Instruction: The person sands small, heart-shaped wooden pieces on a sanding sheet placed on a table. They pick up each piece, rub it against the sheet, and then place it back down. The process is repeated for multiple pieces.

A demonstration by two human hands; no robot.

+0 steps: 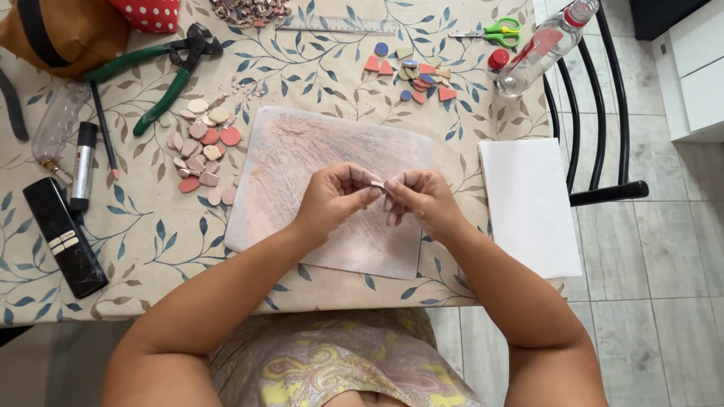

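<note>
Left hand (332,197) and right hand (419,200) meet fingertip to fingertip, pinching a small pale tile piece (377,185) between them above a pink-dusted mat (302,154). Beyond lie pinkish tile shards (202,147) and green-handled nippers (170,68) on the leaf-patterned tabletop (332,68).

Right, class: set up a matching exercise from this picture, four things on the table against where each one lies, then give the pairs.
Things:
1. scissors
2. pliers
3. remote control
4. white paper sheet

Places:
A. near left edge of the table
B. far right, beside the clear bottle
C. right of the hands, overhanging the table edge
D. far left, above the pink tile pieces

Pairs: 1-B, 2-D, 3-A, 4-C
</note>
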